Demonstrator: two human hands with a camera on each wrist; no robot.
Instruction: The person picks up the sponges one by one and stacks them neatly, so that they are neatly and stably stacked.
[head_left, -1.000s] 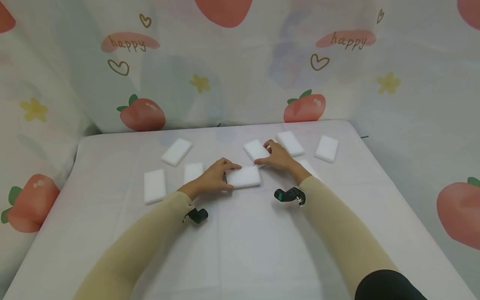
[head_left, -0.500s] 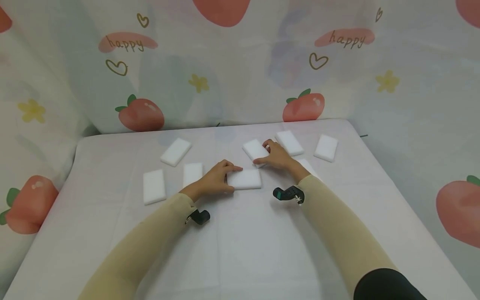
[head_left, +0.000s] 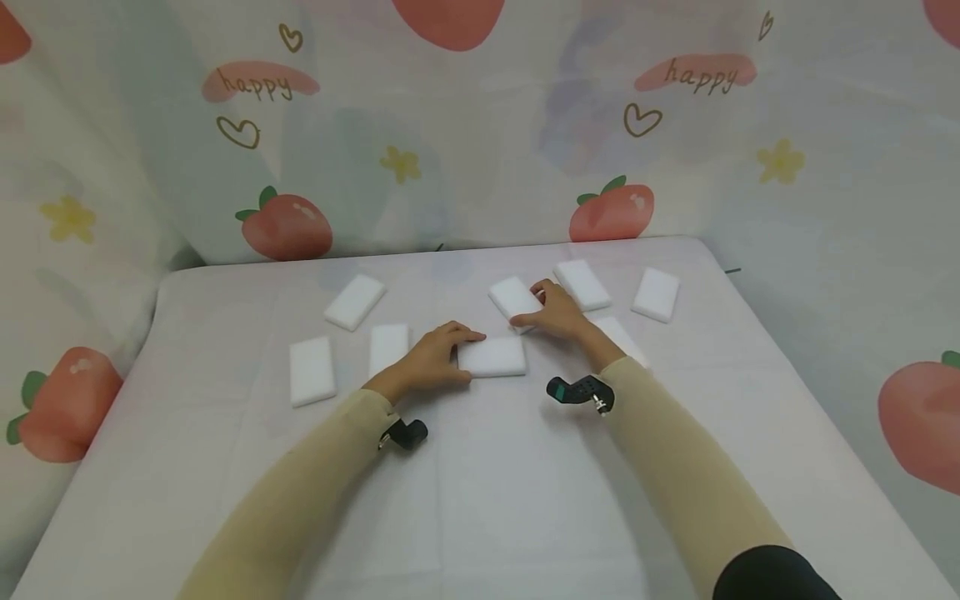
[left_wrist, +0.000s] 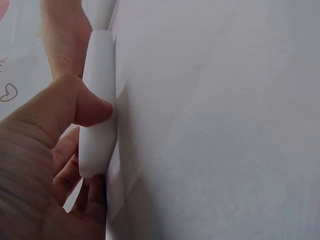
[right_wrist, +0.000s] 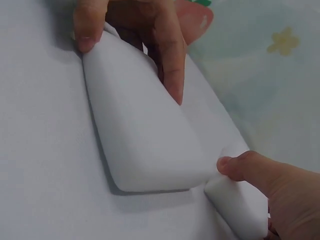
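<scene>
In the head view, my left hand [head_left: 431, 360] grips the left end of a flat white sponge [head_left: 492, 357] lying lengthwise across the table's middle. Its thumb [left_wrist: 95, 111] presses the near side in the left wrist view. Just beyond, my right hand [head_left: 558, 312] pinches a second white sponge [head_left: 513, 298], set at a slant, between thumb and fingers. The right wrist view has the left hand's sponge [right_wrist: 140, 125] large, beside the right hand's sponge [right_wrist: 240, 205]. Their near corners lie very close together; whether they touch, I cannot tell.
More white sponges lie about: a slanted one [head_left: 356, 302] back left, one [head_left: 312, 372] far left, one [head_left: 388, 347] behind the left wrist. To the right are one [head_left: 582, 285] beyond the right hand, one [head_left: 656, 294] further right, and another [head_left: 617, 337] partly hidden by the right forearm.
My left hand and its sponge have shifted slightly to the right and towards me. The right hand stays put on its sponge.
</scene>
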